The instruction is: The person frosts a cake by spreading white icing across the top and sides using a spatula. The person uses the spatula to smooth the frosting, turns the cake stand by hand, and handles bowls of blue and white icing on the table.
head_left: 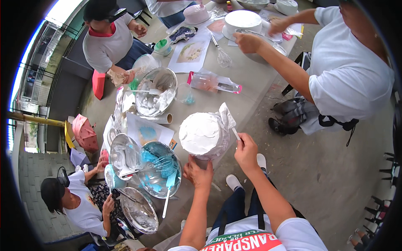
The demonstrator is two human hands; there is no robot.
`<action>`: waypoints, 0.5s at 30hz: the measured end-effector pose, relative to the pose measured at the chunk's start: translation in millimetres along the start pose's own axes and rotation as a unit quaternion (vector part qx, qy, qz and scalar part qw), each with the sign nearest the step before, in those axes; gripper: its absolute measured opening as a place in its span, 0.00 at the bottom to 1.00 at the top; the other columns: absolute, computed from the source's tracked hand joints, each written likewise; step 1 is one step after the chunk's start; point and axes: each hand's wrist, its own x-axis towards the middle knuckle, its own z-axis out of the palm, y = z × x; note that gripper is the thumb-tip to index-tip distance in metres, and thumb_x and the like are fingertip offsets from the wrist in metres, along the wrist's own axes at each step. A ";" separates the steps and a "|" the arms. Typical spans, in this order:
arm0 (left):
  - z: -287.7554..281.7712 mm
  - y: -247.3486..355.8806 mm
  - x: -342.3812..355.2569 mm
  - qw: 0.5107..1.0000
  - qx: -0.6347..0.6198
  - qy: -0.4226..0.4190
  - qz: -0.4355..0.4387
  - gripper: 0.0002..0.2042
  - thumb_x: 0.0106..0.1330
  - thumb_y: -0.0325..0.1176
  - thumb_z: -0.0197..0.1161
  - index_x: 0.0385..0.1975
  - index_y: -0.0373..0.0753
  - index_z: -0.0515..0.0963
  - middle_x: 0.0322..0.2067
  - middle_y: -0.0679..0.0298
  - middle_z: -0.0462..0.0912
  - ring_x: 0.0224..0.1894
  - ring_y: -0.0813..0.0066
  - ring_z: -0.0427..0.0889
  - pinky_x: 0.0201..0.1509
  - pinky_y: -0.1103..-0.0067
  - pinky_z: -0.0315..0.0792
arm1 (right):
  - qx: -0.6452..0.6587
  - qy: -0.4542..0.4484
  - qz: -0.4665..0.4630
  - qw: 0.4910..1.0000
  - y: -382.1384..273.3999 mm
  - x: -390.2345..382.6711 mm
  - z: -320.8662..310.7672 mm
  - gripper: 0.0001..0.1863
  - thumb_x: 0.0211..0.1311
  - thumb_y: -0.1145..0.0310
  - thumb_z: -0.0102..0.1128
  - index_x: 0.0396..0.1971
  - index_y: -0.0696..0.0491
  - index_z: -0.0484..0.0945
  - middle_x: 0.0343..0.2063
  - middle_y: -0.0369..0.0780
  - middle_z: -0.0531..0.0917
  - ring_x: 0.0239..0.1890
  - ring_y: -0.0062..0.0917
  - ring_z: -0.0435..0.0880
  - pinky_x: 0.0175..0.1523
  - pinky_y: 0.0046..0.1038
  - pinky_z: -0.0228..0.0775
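Observation:
A round cake [200, 134] covered in white frosting stands near the table's edge in front of me. Its top looks fairly smooth, while the side facing right is rougher. My right hand [246, 154] is closed around the thin white handle of a spatula [226, 116]. The blade, loaded with white frosting, is upright against the cake's right side. At the cake's near lower edge is my left hand [198, 172], its fingers apart and touching the base, with no tool in it. What lies under the cake is mostly hidden.
Left of the cake is a metal bowl of blue frosting [153, 184] with a whisk and spatula. Beyond sits a bowl of white frosting [155, 102]. A clear plastic package [214, 82] and a whisk [222, 56] lie farther back. Co-workers stand or sit around the table [251, 98].

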 end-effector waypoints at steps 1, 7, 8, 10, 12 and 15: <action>-0.6 1.3 1.2 1.000 0.006 -0.008 -0.006 0.45 0.49 0.48 0.73 0.64 0.34 0.60 0.54 0.58 0.80 0.58 0.55 0.67 0.63 0.57 0.54 | -0.032 -0.006 -0.009 0.999 13.7 6.0 6.3 0.10 0.55 0.82 0.53 0.38 0.59 0.77 0.33 0.50 0.81 0.37 0.50 0.80 0.41 0.42 0.72; -4.3 5.6 2.0 1.000 -0.002 -0.001 -0.016 0.47 0.49 0.47 0.74 0.67 0.33 0.56 0.57 0.57 0.77 0.61 0.56 0.64 0.65 0.56 0.52 | -0.078 -0.056 -0.019 0.995 47.8 22.4 20.1 0.11 0.54 0.82 0.53 0.38 0.58 0.78 0.35 0.50 0.82 0.40 0.50 0.80 0.44 0.42 0.73; -2.9 5.3 2.3 1.000 -0.001 -0.001 -0.018 0.47 0.49 0.47 0.74 0.67 0.33 0.56 0.57 0.57 0.77 0.61 0.56 0.64 0.65 0.56 0.52 | -0.077 -0.058 -0.019 0.995 48.5 24.2 18.9 0.11 0.54 0.82 0.53 0.38 0.58 0.78 0.35 0.50 0.82 0.40 0.50 0.80 0.44 0.42 0.73; 1.5 5.1 3.6 1.000 -0.025 0.002 -0.009 0.49 0.49 0.46 0.74 0.68 0.33 0.54 0.59 0.56 0.76 0.62 0.55 0.63 0.66 0.55 0.51 | -0.095 -0.093 -0.001 0.991 50.1 29.5 14.9 0.12 0.54 0.82 0.53 0.38 0.59 0.79 0.36 0.51 0.82 0.41 0.50 0.80 0.45 0.42 0.73; 0.8 6.4 4.7 0.999 -0.021 -0.017 -0.032 0.49 0.49 0.46 0.74 0.68 0.33 0.53 0.59 0.56 0.75 0.63 0.55 0.63 0.66 0.56 0.51 | -0.081 -0.094 -0.025 0.992 34.6 31.2 7.7 0.11 0.54 0.82 0.53 0.38 0.59 0.79 0.36 0.51 0.82 0.40 0.49 0.81 0.44 0.42 0.73; -0.9 4.7 2.6 0.998 -0.012 -0.028 -0.058 0.49 0.50 0.47 0.73 0.68 0.31 0.53 0.60 0.56 0.75 0.63 0.55 0.63 0.66 0.56 0.51 | -0.040 -0.109 -0.066 0.991 -14.4 29.5 -15.8 0.11 0.55 0.82 0.53 0.38 0.59 0.78 0.36 0.50 0.81 0.39 0.49 0.81 0.42 0.41 0.73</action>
